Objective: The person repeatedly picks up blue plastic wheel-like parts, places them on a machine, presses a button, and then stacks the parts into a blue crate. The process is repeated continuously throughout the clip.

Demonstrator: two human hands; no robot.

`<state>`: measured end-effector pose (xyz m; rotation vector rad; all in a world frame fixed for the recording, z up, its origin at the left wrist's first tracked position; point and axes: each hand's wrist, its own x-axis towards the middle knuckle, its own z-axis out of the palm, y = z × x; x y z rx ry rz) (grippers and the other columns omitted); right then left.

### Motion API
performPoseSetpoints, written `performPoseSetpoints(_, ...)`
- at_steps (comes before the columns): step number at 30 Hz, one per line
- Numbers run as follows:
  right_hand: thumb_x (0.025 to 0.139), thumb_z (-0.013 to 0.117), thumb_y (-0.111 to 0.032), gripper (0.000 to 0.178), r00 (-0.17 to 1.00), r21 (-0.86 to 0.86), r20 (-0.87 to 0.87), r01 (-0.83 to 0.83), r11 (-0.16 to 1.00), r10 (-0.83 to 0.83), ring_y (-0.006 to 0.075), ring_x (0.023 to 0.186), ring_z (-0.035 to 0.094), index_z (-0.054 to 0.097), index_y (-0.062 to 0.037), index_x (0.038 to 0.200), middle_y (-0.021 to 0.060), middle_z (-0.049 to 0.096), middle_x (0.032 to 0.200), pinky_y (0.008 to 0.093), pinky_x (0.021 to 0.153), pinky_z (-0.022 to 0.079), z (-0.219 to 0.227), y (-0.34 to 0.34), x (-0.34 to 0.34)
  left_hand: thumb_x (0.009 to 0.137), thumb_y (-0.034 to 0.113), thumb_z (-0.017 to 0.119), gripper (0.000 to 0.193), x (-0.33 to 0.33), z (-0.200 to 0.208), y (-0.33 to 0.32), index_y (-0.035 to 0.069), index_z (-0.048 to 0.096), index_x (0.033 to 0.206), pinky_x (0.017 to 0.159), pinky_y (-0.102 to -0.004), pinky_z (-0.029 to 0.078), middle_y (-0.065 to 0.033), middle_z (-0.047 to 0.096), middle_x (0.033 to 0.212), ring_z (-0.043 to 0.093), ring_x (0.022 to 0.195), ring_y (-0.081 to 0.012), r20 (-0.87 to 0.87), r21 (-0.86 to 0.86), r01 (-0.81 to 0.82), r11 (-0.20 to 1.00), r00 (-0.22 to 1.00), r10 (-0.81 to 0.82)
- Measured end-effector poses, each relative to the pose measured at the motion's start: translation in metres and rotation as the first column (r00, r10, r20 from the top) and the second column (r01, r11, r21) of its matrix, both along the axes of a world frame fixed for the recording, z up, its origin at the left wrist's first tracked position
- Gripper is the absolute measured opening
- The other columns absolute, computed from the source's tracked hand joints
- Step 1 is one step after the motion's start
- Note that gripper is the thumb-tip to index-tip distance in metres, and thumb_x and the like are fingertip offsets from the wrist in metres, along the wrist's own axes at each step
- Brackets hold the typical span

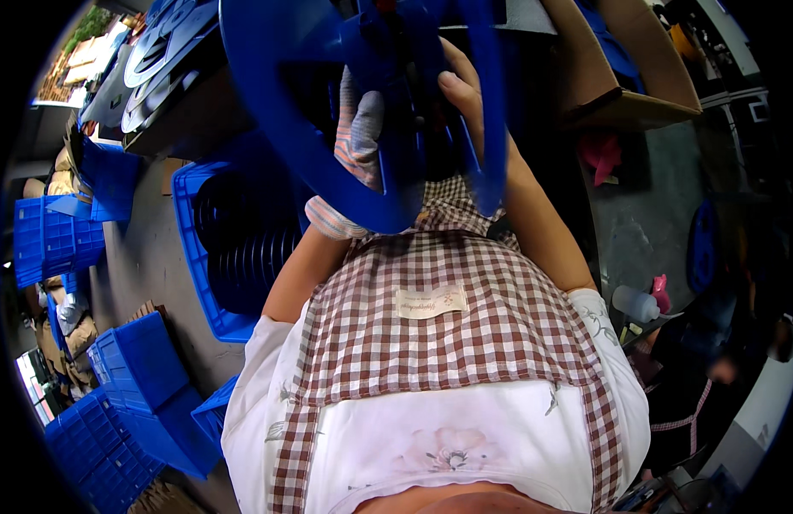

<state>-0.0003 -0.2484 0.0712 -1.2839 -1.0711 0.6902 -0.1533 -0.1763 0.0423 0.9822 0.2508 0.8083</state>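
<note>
A large blue plastic part (268, 111) with a curved outer rim and a ribbed central block is held up before my chest. My left hand (359, 146), in a grey and orange striped glove, grips the central block from the left, thumb up along it. My right hand (465, 90) is bare and closed round the block's other side, with the thumb bent on top. The part's rim passes in front of both wrists. Its underside and several of my fingertips are hidden. My checked apron (448, 343) lies just behind it.
On the left, a blue crate (184, 214) holds black ridged discs (251, 265). Blue crates (148, 368) stand stacked further left. Round plates (169, 60) lie at the upper left. A cardboard box (632, 107), white bottle (634, 303) and another person (696, 385) are on the right.
</note>
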Motion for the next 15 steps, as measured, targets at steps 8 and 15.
performPoseSetpoints(8, 0.088, 0.051, -0.053, 0.068, 0.988, -0.026, 0.137, 0.078, 0.997, -0.073, 0.0121, 0.076, 0.054, 0.043, -0.0172, 0.145, 0.0007, 0.049, 0.076, 0.0306, 0.075, 0.047, -0.002, 0.008, -0.013, 0.095, 0.023, 0.060, 0.078, 0.008, -0.014, 0.005, 0.018, 0.008, 0.154, 0.107, -0.0333, 0.043, -0.0119, 0.041, 0.144, 0.045, 0.131, -0.0212, 0.012, 0.318, -0.060, 0.946, 0.998, 0.059)
performPoseSetpoints(15, 0.089, 0.053, -0.051, 0.068, 0.993, -0.024, 0.106, 0.060, 0.998, -0.057, 0.0103, 0.076, 0.052, 0.042, -0.0154, 0.146, -0.0001, 0.048, 0.076, 0.0277, 0.075, 0.045, -0.003, 0.010, -0.011, 0.095, 0.019, 0.060, 0.075, 0.015, -0.004, 0.005, 0.016, 0.012, 0.153, 0.103, -0.0336, 0.048, -0.0116, 0.042, 0.143, 0.048, 0.128, -0.0214, 0.009, 0.143, -0.073, 0.987, 0.997, 0.072)
